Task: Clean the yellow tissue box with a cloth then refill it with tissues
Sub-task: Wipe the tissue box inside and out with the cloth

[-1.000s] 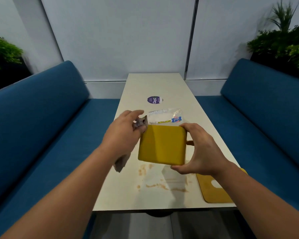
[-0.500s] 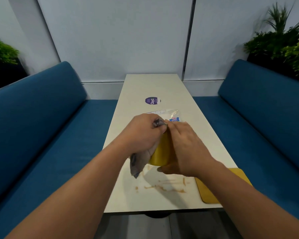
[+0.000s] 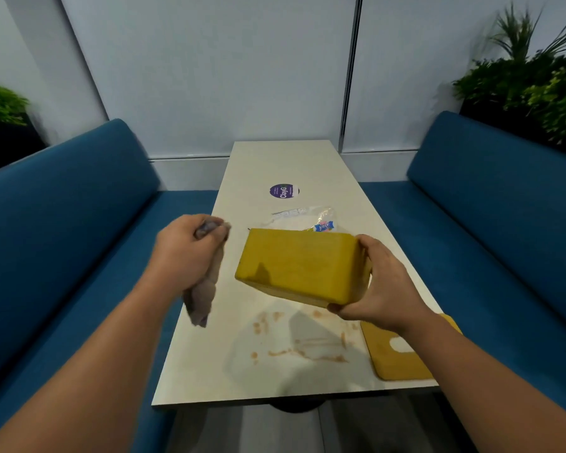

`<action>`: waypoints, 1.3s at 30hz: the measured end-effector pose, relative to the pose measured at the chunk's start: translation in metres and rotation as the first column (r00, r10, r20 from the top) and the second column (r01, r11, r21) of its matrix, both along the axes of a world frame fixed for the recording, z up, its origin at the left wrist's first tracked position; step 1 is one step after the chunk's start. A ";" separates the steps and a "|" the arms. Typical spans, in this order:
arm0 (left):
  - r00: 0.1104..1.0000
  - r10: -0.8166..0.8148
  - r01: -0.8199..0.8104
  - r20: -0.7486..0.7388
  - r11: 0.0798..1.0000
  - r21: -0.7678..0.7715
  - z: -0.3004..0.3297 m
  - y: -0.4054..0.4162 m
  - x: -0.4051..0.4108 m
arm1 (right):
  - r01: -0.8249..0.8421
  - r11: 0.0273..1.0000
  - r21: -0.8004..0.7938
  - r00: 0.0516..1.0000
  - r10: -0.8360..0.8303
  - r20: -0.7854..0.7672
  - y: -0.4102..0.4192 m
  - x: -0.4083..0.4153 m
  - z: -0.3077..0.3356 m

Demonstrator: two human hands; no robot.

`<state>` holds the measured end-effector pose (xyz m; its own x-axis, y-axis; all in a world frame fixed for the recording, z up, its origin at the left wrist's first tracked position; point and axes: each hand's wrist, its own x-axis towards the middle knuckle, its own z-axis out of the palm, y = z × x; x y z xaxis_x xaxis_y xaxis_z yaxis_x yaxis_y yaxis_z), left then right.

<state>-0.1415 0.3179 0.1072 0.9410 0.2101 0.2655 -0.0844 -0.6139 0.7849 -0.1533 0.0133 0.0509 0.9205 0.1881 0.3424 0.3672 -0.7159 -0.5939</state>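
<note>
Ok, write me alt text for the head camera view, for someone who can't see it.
A right hand holds a yellow tissue box tilted above a stained white table, while the left hand grips a grey cloth beside it. A tissue pack lies behind; the yellow lid lies near right.

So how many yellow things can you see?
2. The yellow rectangular tissue box is held above the table in the right hand; its flat yellow lid lies on the table's near right corner.

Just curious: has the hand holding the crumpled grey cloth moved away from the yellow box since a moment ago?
Yes. The left hand with the grey cloth drew leftward off the yellow box, toward the table's left edge.
</note>
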 end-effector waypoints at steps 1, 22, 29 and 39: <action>1.000 0.021 -0.022 -0.015 0.999 -0.032 -0.009 0.004 -0.002 | 0.003 0.999 0.035 1.000 -0.002 -0.022 -0.004 0.002 -0.003; 0.953 -0.154 0.118 0.262 0.982 0.150 -0.077 -0.062 -0.025 | -0.065 0.979 0.194 0.997 0.072 -0.028 -0.004 0.014 -0.022; 0.965 -0.104 0.062 0.241 0.982 0.176 -0.074 -0.073 -0.031 | -0.071 0.986 0.152 0.997 0.073 -0.007 -0.002 0.010 -0.019; 0.995 0.081 -0.072 -0.057 0.985 0.157 -0.048 -0.011 0.001 | -0.104 0.993 0.054 0.995 0.103 0.020 -0.008 0.008 -0.015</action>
